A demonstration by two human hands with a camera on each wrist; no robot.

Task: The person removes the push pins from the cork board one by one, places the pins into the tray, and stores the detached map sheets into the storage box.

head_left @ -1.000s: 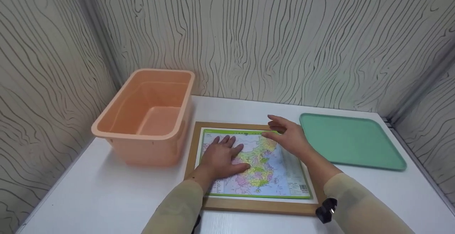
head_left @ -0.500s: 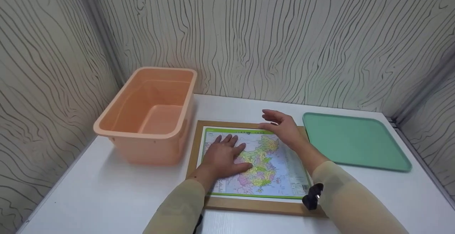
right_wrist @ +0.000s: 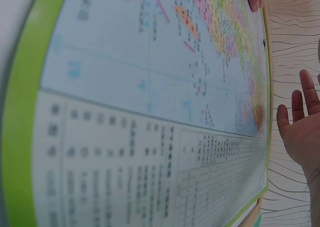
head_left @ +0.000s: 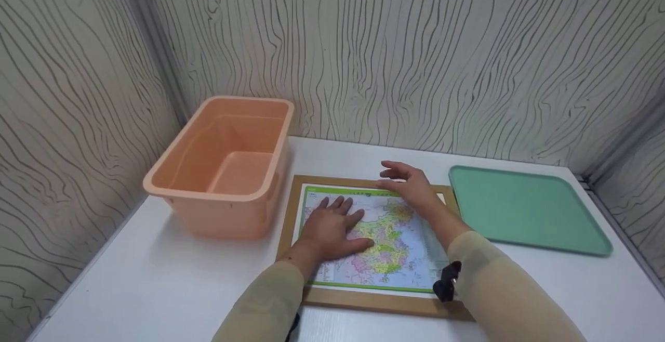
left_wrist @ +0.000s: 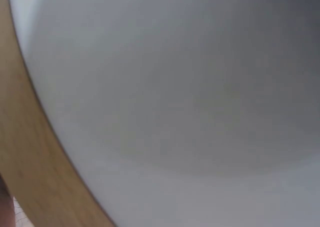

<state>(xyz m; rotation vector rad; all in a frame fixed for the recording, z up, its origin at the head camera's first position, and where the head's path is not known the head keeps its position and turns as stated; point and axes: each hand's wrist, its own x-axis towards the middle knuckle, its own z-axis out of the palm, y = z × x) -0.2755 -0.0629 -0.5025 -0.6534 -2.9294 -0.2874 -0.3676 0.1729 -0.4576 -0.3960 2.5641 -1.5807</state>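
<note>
Head view: map (head_left: 400, 248); left hand (head_left: 326, 232) spread flat on it; right hand (head_left: 412, 186), loosely curved, empty, shifted past the map's far edge, leaving steadying apparently to the left.

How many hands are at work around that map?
2. The left hand rests on the map, fingers spread; the right hand is near the map's far edge, and I can't tell whether it touches.

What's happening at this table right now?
A person's left hand rests spread on a map, which lies on a brown-framed board. The right hand is raised near the board's far edge, holding nothing. To the left stands a peach tub; to the right lies a green tray.
</note>
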